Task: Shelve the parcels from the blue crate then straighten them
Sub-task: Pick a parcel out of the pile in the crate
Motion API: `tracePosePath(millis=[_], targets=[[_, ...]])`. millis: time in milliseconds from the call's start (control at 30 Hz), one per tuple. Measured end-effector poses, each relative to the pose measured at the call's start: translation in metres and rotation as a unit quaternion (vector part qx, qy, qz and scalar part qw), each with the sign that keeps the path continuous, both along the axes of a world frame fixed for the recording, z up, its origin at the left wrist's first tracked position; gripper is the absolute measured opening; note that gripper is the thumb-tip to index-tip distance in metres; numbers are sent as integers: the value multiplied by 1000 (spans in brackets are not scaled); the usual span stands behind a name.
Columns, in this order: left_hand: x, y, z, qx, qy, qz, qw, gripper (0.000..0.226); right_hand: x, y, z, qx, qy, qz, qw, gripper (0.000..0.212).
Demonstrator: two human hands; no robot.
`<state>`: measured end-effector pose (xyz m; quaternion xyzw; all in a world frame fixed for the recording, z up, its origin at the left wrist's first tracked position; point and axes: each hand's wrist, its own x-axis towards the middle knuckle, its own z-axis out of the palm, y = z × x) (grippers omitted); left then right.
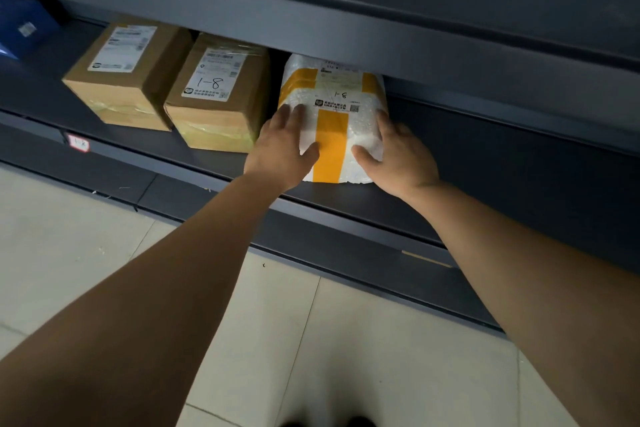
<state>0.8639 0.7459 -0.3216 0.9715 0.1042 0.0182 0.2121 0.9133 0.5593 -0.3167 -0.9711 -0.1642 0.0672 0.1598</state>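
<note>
A white bubble-wrapped parcel [337,104] with yellow tape bands and a "1-8" label lies on the dark shelf [467,163]. My left hand [282,149] presses its left side and my right hand [398,156] clasps its right front corner, so both grip it. Left of it stand two brown cardboard boxes on the same shelf: the near one [218,97] marked "1-8", touching or nearly touching my left hand, and a second one [128,73] further left. The blue crate is not in view.
The shelf above [346,10] overhangs the parcels closely. A dark blue package [24,28] sits at the far left of the shelf. A small red-and-white tag [78,143] marks the shelf edge. Pale floor tiles [69,236] lie below.
</note>
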Motion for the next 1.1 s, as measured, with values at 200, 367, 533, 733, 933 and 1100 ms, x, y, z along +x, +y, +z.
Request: tracePosePath(millis=[200,367,533,733,933,1100], targets=[[-29,-15,10,140,38,-16,989,73,-28,-20,4,-90,-15,6,996,76],[-65,-41,24,174,83,-42,980,69,-66,-53,19,-144,-6,7,990,73],[-102,-70,44,188,110,-106,970,71,-116,-88,38,-162,-2,-11,987,69],[-146,-110,84,205,131,-197,950,74,-194,-137,81,-183,22,-74,980,68],[-191,-175,144,217,81,-314,921,70,-290,-199,150,-194,56,-184,962,68],[-235,-248,193,220,48,-407,885,65,-375,-258,207,-193,78,-285,936,72]])
